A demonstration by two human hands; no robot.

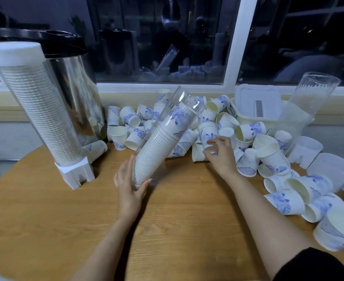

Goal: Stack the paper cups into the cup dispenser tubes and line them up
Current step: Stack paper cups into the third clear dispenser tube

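The lower end of a tilted tube (168,126), partly filled with a stack (153,157), is gripped by the left hand (128,189). A cup (208,137) in the pile (248,136) behind is grasped by the right hand (219,156). A full tube (41,118) is stood at the surface's (167,230) left.

left forearm (106,244): bare | right forearm (268,216): bare | right sleeve (319,264): black
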